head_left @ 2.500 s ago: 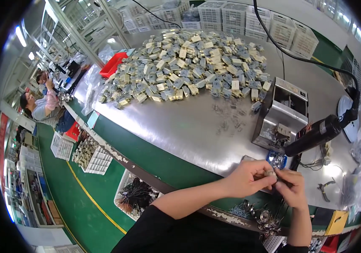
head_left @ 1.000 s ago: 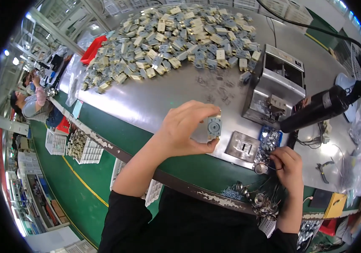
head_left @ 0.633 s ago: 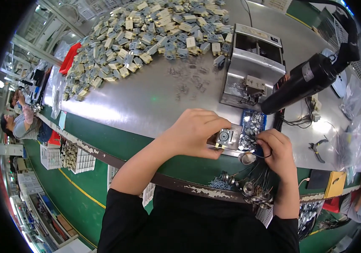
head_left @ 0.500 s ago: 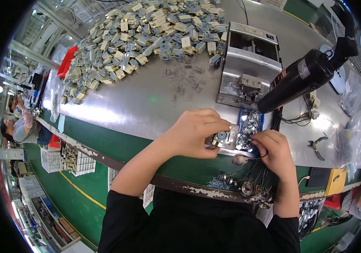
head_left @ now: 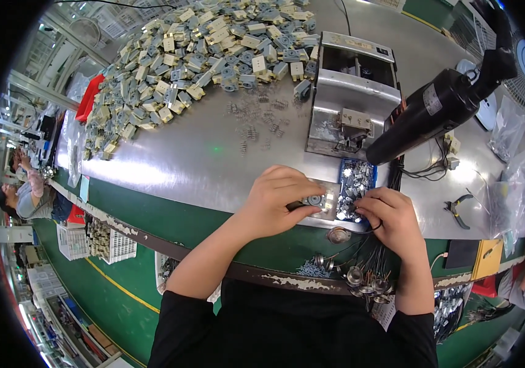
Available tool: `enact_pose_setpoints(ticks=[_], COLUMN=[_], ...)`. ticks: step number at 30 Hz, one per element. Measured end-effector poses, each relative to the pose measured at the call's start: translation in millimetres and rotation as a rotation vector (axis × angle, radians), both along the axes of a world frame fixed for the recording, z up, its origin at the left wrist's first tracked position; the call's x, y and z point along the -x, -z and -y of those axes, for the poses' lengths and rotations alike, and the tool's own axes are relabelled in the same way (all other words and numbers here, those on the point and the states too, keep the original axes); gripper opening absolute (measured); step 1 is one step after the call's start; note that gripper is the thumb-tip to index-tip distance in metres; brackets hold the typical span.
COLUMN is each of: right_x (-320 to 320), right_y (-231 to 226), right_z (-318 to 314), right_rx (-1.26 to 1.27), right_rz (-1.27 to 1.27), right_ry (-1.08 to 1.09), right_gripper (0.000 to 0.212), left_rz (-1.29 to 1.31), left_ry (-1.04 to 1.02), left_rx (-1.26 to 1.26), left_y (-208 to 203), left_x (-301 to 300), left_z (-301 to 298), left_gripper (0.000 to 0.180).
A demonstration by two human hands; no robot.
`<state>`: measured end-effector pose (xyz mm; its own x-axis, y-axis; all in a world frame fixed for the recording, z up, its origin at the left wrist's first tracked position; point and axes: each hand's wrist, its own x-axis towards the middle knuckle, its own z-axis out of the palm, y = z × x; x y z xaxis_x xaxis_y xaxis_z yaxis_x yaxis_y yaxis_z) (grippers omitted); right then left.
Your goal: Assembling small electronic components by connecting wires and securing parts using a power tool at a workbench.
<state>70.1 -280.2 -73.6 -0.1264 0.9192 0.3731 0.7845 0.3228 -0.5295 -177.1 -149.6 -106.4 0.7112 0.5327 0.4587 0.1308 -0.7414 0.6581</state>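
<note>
My left hand (head_left: 279,199) is closed round a small grey-and-beige plastic housing (head_left: 316,200), its thumb along the near side. Right beside the housing lies a flat metal plate (head_left: 330,197). My right hand (head_left: 392,214) has its fingertips pinched together at the near end of a blue tray (head_left: 373,175) of small shiny metal pieces (head_left: 354,182); whether a piece is between them is too small to tell. A black wire (head_left: 370,232) loops into the curled fingers of that hand. Its other end leads to a round metal disc (head_left: 338,235) at the bench edge.
A metal bench machine (head_left: 354,92) stands behind the tray, with a thick black cylinder (head_left: 416,119) slanting beside it. Housings (head_left: 213,49) are heaped far left, near loose springs (head_left: 259,116). Pliers (head_left: 459,210) lie right; wired discs (head_left: 363,279) and blue screws (head_left: 313,268) sit in front.
My left thumb has come forward onto the housing, which now sits differently in the hand. The right fingertips have moved slightly over the tray. The whole view has shifted a little left.
</note>
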Motion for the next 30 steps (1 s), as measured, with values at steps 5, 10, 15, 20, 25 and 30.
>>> enact_pose_setpoints(ticks=[5, 10, 15, 20, 25, 30], right_x=[-1, -6, 0, 13, 8, 5], right_y=[1, -4, -11, -28, -37, -36], right_z=[3, 5, 8, 9, 1, -8], right_rx=[0.029, 0.022, 0.021, 0.158, 0.433, 0.458], right_rz=[0.009, 0.06, -0.034, -0.145, -0.306, -0.441], right_ry=[0.006, -0.051, -0.128, -0.223, -0.314, -0.3], right_gripper=[0.014, 0.018, 0.016, 0.01, 0.006, 0.007], left_rz=[0.057, 0.044, -0.096, -0.235, -0.269, -0.164], left_ry=[0.101, -0.036, -0.477, -0.562, -0.501, -0.344], left_rx=[-0.036, -0.139, -0.242, -0.299, -0.301, -0.063], left_y=[5, -9, -11, 3, 1, 0], left_x=[-3, 6, 25, 28, 30, 38], left_z=[-7, -7, -34, -43, -36, -26], left_gripper=[0.027, 0.027, 0.024, 0.016, 0.015, 0.012])
